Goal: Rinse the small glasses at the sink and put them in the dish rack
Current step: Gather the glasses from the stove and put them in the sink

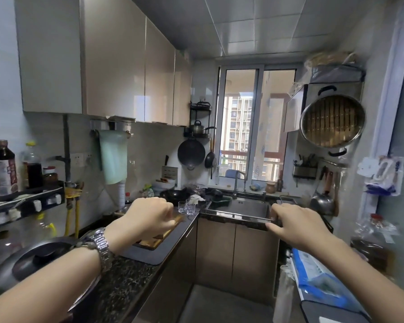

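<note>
Two small clear glasses [187, 207] stand side by side on the dark countertop just left of the steel sink [239, 209], whose faucet [239, 180] rises at its back. My left hand [147, 217] hovers over the wooden cutting board [160, 234], short of the glasses, fingers loosely curled and holding nothing. My right hand [294, 226] is stretched out in the air toward the sink's front right corner, fingers relaxed, holding nothing. I cannot make out a dish rack.
A black wok [175, 194] and a crumpled cloth [197, 198] sit behind the glasses. A dark pot lid [33, 259] lies near left, bottles [4, 169] on a shelf. A kettle [322, 201] stands right of the sink; a blue bag [320, 276] lies lower right.
</note>
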Action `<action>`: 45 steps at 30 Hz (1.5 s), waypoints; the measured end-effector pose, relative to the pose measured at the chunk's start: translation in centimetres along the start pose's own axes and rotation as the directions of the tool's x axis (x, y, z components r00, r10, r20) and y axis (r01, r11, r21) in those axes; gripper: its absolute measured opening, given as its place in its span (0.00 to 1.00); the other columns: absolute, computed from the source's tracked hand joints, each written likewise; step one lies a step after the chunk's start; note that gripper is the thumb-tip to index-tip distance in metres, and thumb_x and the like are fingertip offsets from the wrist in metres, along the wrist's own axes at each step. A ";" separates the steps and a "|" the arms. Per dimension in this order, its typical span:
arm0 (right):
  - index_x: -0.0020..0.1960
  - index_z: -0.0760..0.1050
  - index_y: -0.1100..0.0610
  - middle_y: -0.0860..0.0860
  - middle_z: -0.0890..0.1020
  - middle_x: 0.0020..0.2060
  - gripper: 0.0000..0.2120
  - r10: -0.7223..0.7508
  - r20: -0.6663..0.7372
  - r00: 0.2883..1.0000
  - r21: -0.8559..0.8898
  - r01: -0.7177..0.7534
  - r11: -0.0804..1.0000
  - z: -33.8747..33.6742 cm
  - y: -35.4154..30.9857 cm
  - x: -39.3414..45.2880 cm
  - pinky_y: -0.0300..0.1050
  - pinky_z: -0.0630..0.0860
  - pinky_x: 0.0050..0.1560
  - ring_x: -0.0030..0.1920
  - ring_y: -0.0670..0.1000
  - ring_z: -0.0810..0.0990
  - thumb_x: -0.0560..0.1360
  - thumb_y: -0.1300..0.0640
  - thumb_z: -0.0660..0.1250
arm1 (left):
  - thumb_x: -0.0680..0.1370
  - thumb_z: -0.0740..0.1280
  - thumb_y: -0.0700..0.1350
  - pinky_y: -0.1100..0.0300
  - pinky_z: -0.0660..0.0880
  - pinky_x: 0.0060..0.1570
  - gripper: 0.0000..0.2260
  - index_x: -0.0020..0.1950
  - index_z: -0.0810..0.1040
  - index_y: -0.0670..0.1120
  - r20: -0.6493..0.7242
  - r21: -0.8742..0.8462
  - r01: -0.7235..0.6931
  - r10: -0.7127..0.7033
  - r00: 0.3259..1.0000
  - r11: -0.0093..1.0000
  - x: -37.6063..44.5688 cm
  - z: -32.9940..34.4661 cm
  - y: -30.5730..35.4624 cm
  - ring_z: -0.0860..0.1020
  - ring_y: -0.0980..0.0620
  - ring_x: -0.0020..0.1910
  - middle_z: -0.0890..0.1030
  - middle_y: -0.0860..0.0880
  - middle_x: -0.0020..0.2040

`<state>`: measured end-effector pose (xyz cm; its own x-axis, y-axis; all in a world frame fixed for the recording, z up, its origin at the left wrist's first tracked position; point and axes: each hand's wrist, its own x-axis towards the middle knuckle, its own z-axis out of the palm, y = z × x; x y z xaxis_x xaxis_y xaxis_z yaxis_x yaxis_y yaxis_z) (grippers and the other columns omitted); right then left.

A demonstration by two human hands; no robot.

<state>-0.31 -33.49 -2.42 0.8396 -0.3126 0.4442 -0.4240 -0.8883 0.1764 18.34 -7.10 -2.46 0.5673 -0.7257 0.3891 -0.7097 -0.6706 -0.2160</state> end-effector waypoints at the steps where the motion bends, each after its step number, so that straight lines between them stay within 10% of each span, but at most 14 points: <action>1: 0.55 0.70 0.50 0.47 0.79 0.53 0.15 0.013 0.002 1.000 0.010 -0.013 1.000 0.7 -0.1 1.8 0.46 0.71 0.50 0.55 0.51 0.78 0.78 0.41 0.58 | 0.78 0.59 0.58 0.57 0.72 0.48 0.16 0.55 0.78 0.50 0.003 -0.006 -0.010 0.010 1.000 1.000 1.7 0.8 -0.7 0.77 0.50 0.56 0.79 0.52 0.55; 45: 0.58 0.72 0.50 0.48 0.80 0.56 0.14 -0.115 0.129 0.985 0.362 0.061 0.930 43.1 0.3 59.4 0.48 0.74 0.49 0.57 0.52 0.78 0.77 0.45 0.61 | 0.77 0.62 0.59 0.57 0.74 0.42 0.12 0.51 0.79 0.53 0.202 -0.245 0.267 -0.220 0.954 0.932 55.5 39.5 -15.6 0.77 0.53 0.47 0.81 0.55 0.50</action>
<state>64.09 -66.79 -13.89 0.9194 -0.2494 0.3041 -0.2203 -0.9671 -0.1272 77.44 -43.01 -12.90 0.7819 -0.5763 0.2376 -0.6126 -0.7810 0.1217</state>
